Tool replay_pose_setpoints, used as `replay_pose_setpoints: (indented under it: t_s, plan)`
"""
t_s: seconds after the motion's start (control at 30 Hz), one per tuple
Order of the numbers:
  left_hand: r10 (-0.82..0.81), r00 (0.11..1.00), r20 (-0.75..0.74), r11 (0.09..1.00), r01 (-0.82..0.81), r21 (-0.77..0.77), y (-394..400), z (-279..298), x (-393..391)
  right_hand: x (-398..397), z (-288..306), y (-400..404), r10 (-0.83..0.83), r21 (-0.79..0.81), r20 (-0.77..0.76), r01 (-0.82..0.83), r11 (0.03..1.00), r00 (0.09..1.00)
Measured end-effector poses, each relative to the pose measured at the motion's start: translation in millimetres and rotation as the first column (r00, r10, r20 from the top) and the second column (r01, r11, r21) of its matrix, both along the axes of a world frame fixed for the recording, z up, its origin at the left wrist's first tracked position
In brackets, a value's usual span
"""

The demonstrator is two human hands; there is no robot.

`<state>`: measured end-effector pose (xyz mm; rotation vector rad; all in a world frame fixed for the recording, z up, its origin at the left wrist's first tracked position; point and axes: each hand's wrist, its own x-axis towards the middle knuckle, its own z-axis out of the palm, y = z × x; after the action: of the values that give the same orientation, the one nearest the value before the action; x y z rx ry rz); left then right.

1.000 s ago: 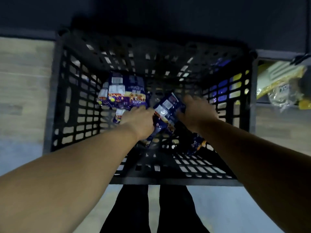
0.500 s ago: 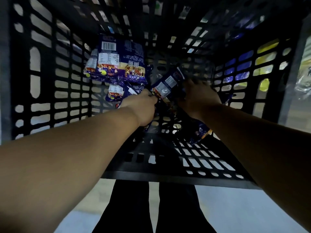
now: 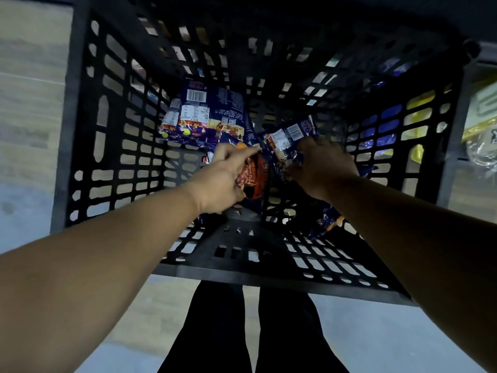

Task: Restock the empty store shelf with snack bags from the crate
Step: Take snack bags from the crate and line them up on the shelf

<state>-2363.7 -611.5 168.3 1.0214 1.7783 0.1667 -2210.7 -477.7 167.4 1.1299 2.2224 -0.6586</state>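
Since 0.5 s ago, left hand [image 3: 220,181] now grips orange-front bag [image 3: 254,176] at 12; right hand [image 3: 321,168] holds blue bag [image 3: 289,135] at 1. 2 bags ready to lift from crate [image 3: 242,273].

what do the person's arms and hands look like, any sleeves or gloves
Both forearms are bare up to the frame edge, with no sleeves in view. The left hand and right hand wear no gloves, and no watch, ring or wristband shows. Black trousers cover the legs below.
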Motion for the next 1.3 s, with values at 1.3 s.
replay_pose_setpoints:
  t_s: [1.3]
  plan:
    - [-0.283, 0.757, -0.589, 0.946, 0.321, -0.041, 13.4, -20.8, -2.0, 5.1, -26.0, 0.4, -0.047, -0.068, 0.047, 0.050, 0.996, 0.998]
